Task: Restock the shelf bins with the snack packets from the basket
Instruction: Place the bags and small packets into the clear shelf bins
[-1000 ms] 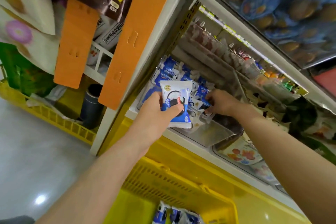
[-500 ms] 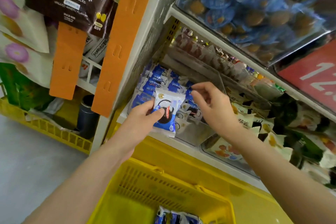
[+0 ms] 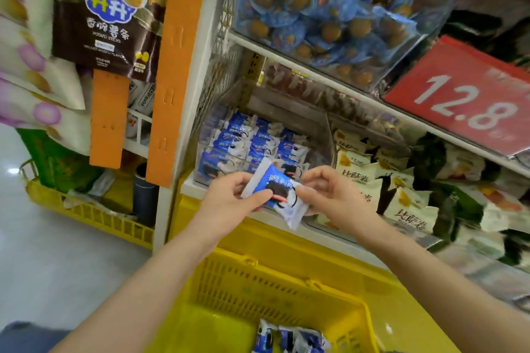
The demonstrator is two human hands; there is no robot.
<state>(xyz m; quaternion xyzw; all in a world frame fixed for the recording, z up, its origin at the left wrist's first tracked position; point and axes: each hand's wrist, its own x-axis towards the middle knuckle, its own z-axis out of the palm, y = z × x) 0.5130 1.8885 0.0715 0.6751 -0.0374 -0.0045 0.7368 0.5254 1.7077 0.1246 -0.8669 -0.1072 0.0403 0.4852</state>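
A blue and white snack packet [image 3: 276, 190] is held between both hands in front of the shelf. My left hand [image 3: 229, 200] pinches its left end and my right hand [image 3: 329, 195] pinches its right end. Just behind it a clear shelf bin [image 3: 222, 178] holds several packets of the same kind [image 3: 252, 140]. Below, the yellow basket [image 3: 229, 281] has a few more such packets [image 3: 289, 338] at its bottom.
A neighbouring bin to the right holds white and green packets [image 3: 401, 186]. Above is a bin of blue wrapped sweets [image 3: 324, 11] and a red price sign [image 3: 464, 100]. Orange strips [image 3: 175, 66] and hanging bags [image 3: 106, 20] are on the left, over a yellow crate [image 3: 86, 215].
The packet came out from the bin's front toward me. My right hand left the bin and took hold of the packet's right end. The view tilted upward.
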